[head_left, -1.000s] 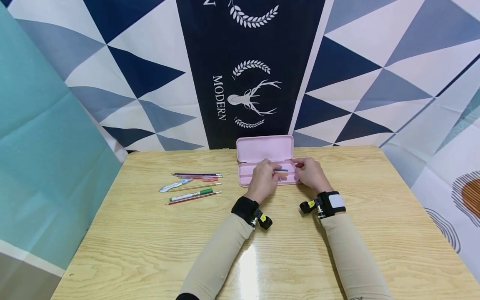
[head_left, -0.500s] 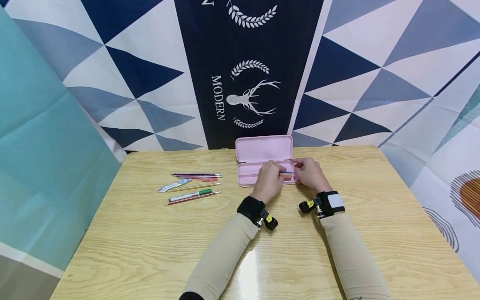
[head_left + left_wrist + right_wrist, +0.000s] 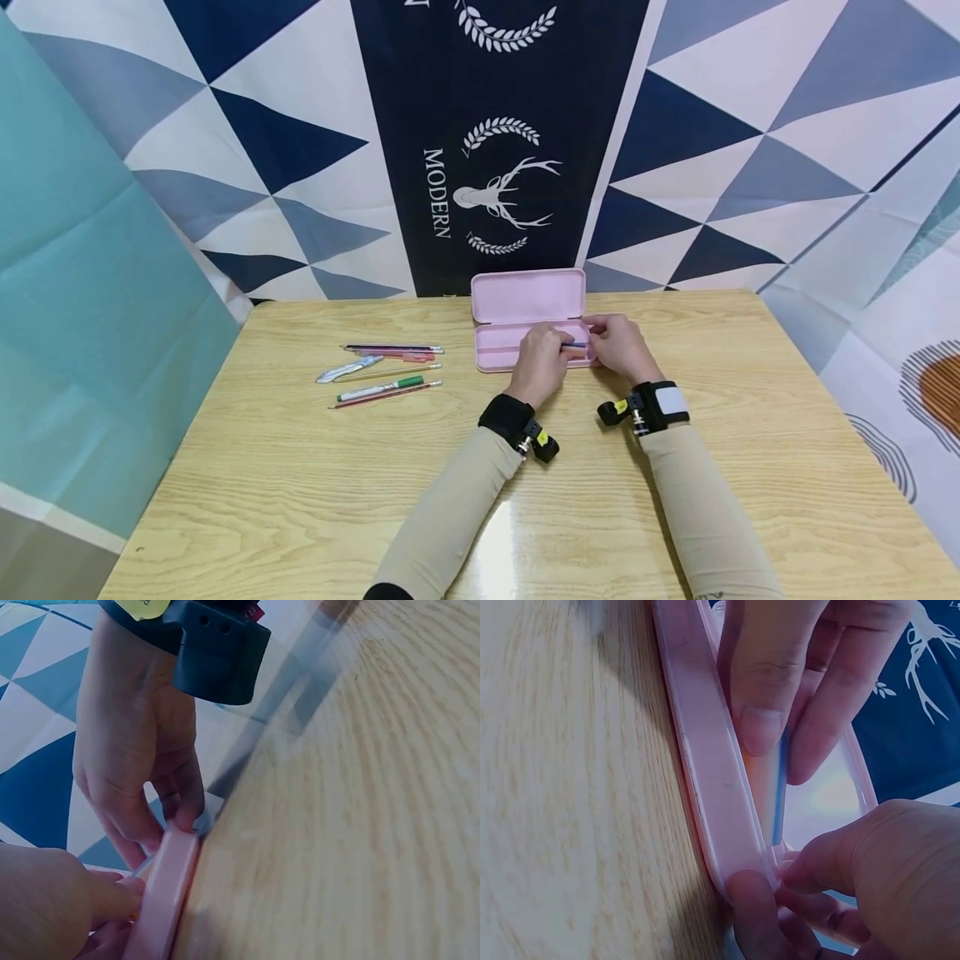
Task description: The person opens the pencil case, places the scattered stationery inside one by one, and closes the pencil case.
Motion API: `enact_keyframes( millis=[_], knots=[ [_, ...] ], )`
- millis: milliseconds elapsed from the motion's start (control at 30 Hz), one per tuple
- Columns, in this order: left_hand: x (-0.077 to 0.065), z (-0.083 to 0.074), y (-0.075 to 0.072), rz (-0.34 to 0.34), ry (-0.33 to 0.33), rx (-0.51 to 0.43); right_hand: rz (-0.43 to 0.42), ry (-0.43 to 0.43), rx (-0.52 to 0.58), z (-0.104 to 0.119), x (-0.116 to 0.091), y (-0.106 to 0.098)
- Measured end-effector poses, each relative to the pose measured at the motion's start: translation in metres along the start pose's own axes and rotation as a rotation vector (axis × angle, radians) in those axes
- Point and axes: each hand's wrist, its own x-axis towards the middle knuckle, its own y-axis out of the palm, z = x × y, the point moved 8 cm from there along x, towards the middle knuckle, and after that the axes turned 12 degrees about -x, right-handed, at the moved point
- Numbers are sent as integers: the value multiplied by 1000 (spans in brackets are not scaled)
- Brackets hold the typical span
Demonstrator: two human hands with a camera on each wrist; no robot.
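Note:
A pink pencil case [image 3: 497, 358] stands open at the table's back edge, its lid raised behind it. Over its front tray my left hand [image 3: 538, 365] pinches an orange-and-blue eraser [image 3: 769, 799] between thumb and fingers. The eraser lies lengthwise at the right end of the tray, just inside the front wall. My right hand [image 3: 618, 343] grips the right end of the case, with thumb and fingers at its corner; the right wrist view shows this right hand [image 3: 855, 870] close to the eraser's end. In the left wrist view the left hand [image 3: 37, 904] partly hides the eraser.
Left of the case on the wooden table [image 3: 300, 483] lie several pencils [image 3: 390, 394], a green-capped marker [image 3: 380, 389], a light blue compass-like tool [image 3: 349, 369] and a small red item [image 3: 417, 358]. A patterned cloth wall [image 3: 517, 83] rises right behind the table.
My left hand has moved slightly right with the eraser, bringing it to the right end of the tray. The right hand has stayed at the case's corner.

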Motion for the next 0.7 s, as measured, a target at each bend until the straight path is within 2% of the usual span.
enact_keyframes(
  millis=[167, 433, 700],
  knots=[
    [0, 4, 2, 5, -24, 3, 9, 5, 2, 0, 0, 1],
    [4, 5, 4, 59, -51, 17, -1, -5, -6, 0, -1, -1],
    [3, 5, 3, 67, -71, 33, 21, 16, 9, 0, -1, 1]
  ],
)
